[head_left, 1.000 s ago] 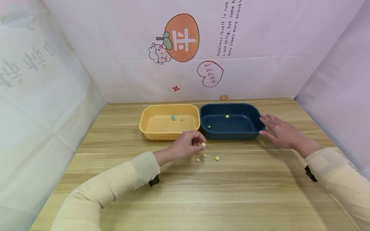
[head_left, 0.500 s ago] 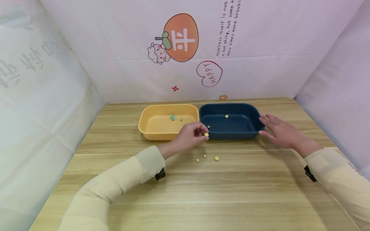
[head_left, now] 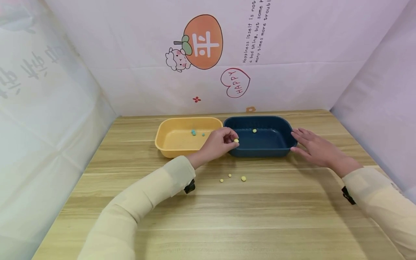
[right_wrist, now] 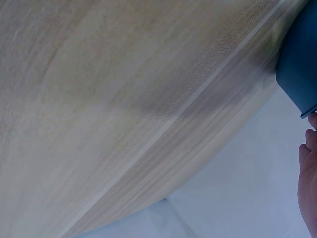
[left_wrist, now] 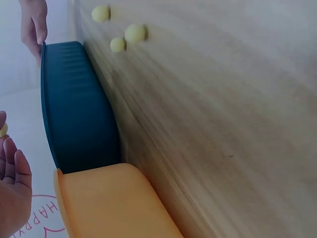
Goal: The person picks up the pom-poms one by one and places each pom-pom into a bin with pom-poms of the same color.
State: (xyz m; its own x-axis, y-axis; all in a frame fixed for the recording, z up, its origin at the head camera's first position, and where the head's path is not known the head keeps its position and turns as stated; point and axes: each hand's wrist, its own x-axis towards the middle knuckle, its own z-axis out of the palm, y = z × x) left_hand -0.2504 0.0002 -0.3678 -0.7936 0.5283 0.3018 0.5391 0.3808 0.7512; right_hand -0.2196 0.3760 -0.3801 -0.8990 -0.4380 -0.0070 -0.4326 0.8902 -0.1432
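My left hand [head_left: 219, 143] pinches a small yellow ball [head_left: 236, 141] between thumb and fingertips, above the near left corner of the dark blue tray [head_left: 260, 153]. Inside that tray lies another yellow ball [head_left: 254, 130]; its near left corner is hidden behind the hand. With fingers extended, my right hand [head_left: 316, 148] touches the tray's right end. In the left wrist view, the pinched yellow ball [left_wrist: 3, 130] shows only partly at the edge. On the table in front of the trays lie three yellow balls, the biggest yellow ball [head_left: 243, 178] being rightmost.
A yellow tray [head_left: 182, 153] stands against the blue one on its left, with several small blue balls [head_left: 193, 133] in it. Behind the wooden table [head_left: 208, 216] rises a white printed sheet [head_left: 146, 86], and sheets hang on both sides.
My left hand has carried the pinched yellow ball up and slightly right, from over the table to the blue tray's edge. The right hand has stayed at the tray's right end.
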